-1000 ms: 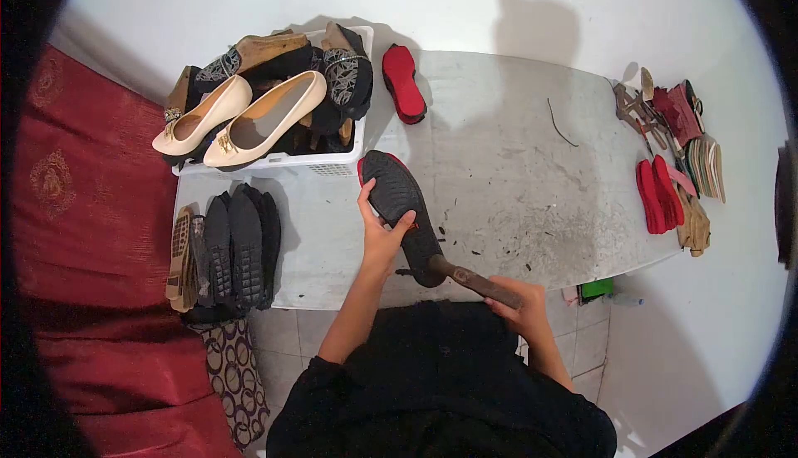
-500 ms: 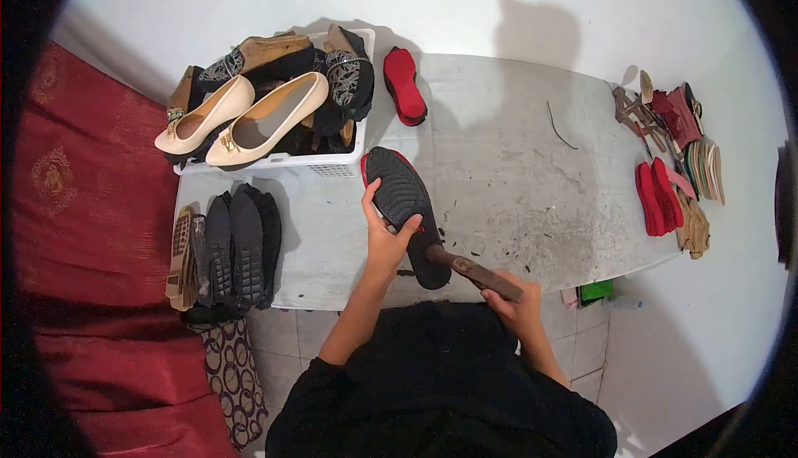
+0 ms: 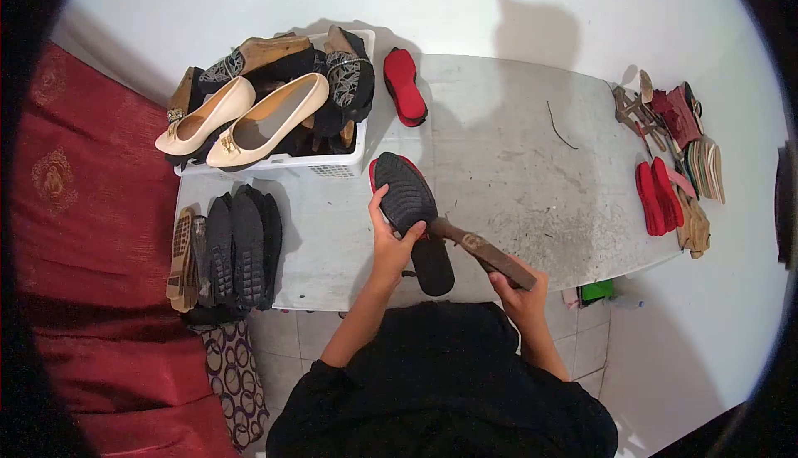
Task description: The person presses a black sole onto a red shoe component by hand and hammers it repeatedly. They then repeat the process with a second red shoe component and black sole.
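Note:
My left hand (image 3: 394,246) is wrapped around a black shoe sole (image 3: 405,196), its ridged underside facing up and a red rim showing along the front edge. The thumb lies across the middle of the sole, and the smooth heel part points toward my body. In my right hand (image 3: 525,296) is a brown bar-shaped tool (image 3: 482,252), gripped near its wide end. The narrower, rounded end of this tool rests at the side of the sole near my left thumb; its exact kind is not clear.
A white basket (image 3: 320,164) at the back left holds shoes on lasts, with cream pumps (image 3: 270,121) on top. Black soles (image 3: 247,246) stand at the left. A red-topped sole (image 3: 405,88) lies behind; red soles (image 3: 650,199) and tools sit at right. Dark scraps litter the table (image 3: 499,167).
The sole has shifted slightly toward me and to the right. The tool's tip has moved up along it, from the heel part to the middle by my left thumb.

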A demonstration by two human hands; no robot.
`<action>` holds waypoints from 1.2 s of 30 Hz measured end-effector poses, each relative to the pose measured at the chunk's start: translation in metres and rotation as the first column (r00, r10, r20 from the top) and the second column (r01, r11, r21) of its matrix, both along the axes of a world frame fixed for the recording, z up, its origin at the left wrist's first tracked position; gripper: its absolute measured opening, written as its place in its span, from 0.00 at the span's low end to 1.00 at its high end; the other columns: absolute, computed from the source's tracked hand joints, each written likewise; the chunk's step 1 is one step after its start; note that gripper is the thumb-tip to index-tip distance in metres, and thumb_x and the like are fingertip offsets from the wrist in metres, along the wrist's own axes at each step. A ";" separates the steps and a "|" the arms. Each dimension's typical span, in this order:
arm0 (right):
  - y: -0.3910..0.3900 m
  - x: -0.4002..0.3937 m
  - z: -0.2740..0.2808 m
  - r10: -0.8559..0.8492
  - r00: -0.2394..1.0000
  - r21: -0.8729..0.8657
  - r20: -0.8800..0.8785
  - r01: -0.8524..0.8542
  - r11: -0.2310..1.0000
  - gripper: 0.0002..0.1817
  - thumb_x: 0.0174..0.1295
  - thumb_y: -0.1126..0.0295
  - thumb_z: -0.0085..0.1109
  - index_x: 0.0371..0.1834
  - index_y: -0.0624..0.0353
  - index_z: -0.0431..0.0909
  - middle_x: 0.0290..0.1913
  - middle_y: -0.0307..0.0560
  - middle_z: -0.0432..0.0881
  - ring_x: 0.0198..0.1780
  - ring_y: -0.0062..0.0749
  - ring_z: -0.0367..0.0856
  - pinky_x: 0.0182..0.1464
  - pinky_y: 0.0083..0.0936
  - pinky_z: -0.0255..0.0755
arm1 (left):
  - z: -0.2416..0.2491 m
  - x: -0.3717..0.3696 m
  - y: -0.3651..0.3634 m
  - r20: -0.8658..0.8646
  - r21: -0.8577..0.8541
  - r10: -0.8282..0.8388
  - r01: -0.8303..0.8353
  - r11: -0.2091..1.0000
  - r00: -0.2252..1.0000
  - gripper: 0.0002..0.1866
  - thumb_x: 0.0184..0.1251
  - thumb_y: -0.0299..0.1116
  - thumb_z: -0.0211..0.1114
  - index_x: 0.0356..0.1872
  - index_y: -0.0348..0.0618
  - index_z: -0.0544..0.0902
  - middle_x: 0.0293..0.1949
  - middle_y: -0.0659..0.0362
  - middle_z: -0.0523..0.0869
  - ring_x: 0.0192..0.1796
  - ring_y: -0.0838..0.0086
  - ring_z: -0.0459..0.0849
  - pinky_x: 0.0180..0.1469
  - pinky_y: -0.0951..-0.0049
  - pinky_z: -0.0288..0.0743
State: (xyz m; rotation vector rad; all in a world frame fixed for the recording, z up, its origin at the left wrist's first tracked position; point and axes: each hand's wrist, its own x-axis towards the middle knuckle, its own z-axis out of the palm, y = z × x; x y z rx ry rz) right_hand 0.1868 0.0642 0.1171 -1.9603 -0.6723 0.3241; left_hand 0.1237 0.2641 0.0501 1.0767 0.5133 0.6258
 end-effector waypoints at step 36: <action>0.063 0.021 0.011 -0.073 0.983 0.114 0.171 0.054 0.992 0.16 0.47 0.74 0.66 0.42 0.58 0.77 0.32 0.48 0.82 0.33 0.29 0.83 0.35 0.21 0.73 | -0.019 -0.001 -0.015 -0.029 0.355 -0.147 0.148 0.923 0.989 0.45 0.49 0.27 0.71 0.66 0.43 0.51 0.57 0.47 0.68 0.56 0.64 0.74 0.54 0.68 0.71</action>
